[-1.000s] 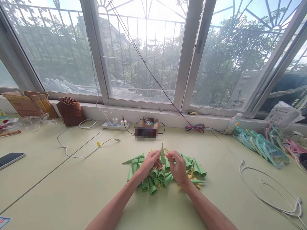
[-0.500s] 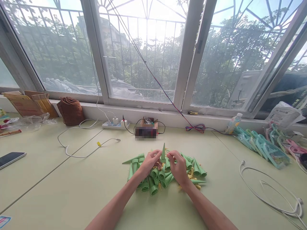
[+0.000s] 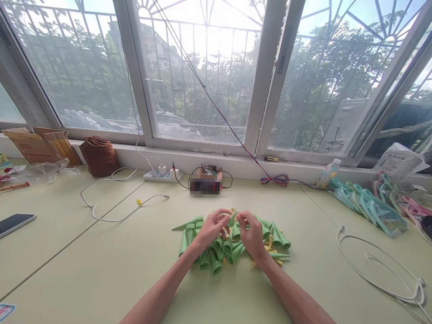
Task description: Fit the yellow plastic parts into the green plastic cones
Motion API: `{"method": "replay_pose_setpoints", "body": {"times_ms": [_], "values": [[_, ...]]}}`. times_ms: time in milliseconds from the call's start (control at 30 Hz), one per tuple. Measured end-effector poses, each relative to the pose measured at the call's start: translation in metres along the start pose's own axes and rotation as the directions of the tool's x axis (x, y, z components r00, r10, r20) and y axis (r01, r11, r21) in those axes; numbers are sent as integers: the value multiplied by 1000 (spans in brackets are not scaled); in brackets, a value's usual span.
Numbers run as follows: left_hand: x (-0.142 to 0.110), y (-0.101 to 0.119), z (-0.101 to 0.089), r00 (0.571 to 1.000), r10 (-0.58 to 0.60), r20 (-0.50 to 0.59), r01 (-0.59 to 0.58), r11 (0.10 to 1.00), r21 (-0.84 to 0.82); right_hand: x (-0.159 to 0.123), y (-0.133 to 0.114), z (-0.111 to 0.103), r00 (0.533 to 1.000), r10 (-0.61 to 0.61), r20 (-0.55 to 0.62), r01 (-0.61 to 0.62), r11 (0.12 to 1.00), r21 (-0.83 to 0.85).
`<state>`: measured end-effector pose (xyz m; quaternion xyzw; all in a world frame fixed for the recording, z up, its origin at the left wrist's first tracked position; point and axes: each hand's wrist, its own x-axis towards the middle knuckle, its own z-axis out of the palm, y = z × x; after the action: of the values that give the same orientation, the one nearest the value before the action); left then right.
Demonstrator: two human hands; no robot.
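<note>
My left hand (image 3: 213, 228) is closed on a green plastic cone (image 3: 232, 219), which is tilted and partly behind the fingers. Close beside it, my right hand (image 3: 250, 231) has thumb and forefinger pinched together near the cone; whatever sits in that pinch is too small to make out. Beneath both hands lies a heap of similar hollow green cones (image 3: 216, 267), several with their round open ends facing me. Small yellow plastic pieces (image 3: 269, 246) are mixed into the heap, mostly by my right wrist.
Behind the heap stands a small box (image 3: 206, 172) with black leads, near a white power strip (image 3: 162, 174). White cables lie on the table (image 3: 101, 274) at both sides. A phone (image 3: 16, 223) is at far left; bagged teal hangers (image 3: 374, 207) and a bottle (image 3: 329, 173) are at right.
The green cone in my left hand has tipped over from upright, and its tip now shows lower. My left fingers have shifted over it, while my right hand stays almost in place.
</note>
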<state>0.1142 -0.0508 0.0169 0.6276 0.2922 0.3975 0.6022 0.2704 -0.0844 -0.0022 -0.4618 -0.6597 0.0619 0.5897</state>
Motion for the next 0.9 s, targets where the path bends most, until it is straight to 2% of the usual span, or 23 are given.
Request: {"method": "replay_pose_setpoints", "body": {"times_ms": [200, 367, 633, 800, 900], "values": [[-4, -1, 2, 990, 139, -20, -132, 971, 198, 1, 0, 0, 1000, 16, -14, -16, 1000, -12], [-5, -2, 3, 981, 191, -45, -166, 930, 326, 1, 0, 0, 1000, 28, -14, -28, 999, -33], [1, -7, 4, 995, 88, -47, -79, 982, 174, -1, 0, 2, 996, -2, -87, -3, 998, -63], [1, -7, 4, 999, 10, -30, -6, 993, 119, -3, 2, 3, 999, -24, -47, 21, 998, -59], [0, -6, 4, 999, 33, -10, -32, 994, 102, -2, 3, 3, 999, -28, -38, 26, 999, -46]]}}
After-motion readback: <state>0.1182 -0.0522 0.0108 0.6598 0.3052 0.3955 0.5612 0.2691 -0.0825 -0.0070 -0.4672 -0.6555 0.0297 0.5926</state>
